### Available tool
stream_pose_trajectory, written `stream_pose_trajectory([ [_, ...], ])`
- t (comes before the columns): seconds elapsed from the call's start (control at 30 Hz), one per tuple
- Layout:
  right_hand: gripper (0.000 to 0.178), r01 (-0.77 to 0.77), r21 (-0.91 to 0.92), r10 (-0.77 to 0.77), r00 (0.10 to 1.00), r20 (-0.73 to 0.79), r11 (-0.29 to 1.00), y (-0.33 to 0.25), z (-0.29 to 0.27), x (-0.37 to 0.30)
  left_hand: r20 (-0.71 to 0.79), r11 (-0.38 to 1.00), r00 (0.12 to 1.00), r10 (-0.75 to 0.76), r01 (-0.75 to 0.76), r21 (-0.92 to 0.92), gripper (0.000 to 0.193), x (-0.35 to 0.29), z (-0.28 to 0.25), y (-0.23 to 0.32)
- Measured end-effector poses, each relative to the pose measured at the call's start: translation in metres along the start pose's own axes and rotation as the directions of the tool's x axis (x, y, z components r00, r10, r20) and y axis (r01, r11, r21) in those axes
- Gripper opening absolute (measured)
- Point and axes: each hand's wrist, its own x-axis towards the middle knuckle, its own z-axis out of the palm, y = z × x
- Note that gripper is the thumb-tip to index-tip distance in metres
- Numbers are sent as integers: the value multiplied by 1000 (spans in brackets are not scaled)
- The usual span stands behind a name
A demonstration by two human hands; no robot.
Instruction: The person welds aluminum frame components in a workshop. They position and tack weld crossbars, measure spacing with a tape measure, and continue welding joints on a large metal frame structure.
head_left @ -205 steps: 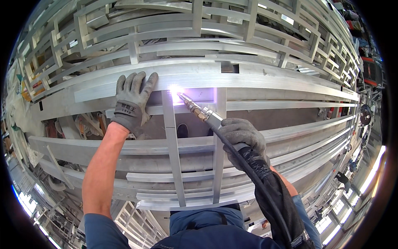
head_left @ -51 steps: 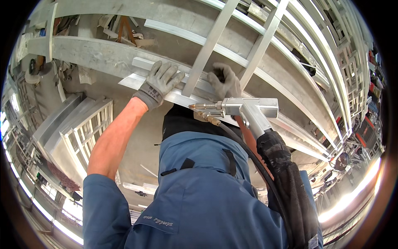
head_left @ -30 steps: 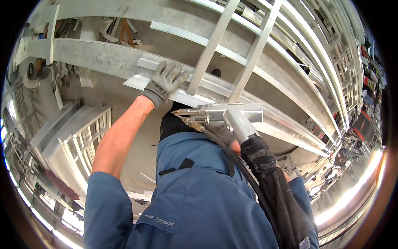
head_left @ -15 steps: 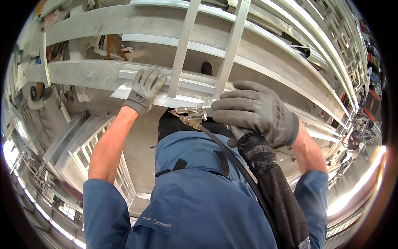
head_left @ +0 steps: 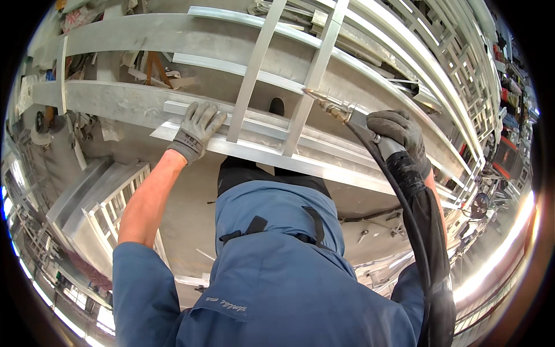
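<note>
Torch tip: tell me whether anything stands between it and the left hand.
Yes: seen from above, the left crossbar crosses the line between the torch tip, which shows over the right crossbar, and the left hand. Heights are unclear, so whether it actually blocks cannot be told.

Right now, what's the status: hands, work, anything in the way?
Left hand on metal rails. Right hand gripping welding torch, tip by crossbar. Black hose below, clear of tip.

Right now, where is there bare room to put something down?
Bare floor shows between the left forearm and the blue jacket. Another gap lies between the two crossbars, where a shoe shows. The upper right is crowded with metal bars.
</note>
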Motion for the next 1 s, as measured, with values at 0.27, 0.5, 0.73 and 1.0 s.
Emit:
stream_pose_trajectory([
  [0.27,43,13,242,-96,938,333,970,-43,23,6,-76,997,997,8,-14,-78,82,3,4,-3],
  [0.5,42,45,477,-172,959,226,878,-15,94,1,-58,1000,998,-4,3,-20,79,3,3,-2],
  [0.73,44,-45,600,-196,923,330,799,1,106,21,-35,999,999,-4,2,-40,82,3,4,-4],
  [1.0,40,-15,660,-232,930,285,751,5,127,26,-26,999,1000,11,-12,-42,80,4,4,-6],
])
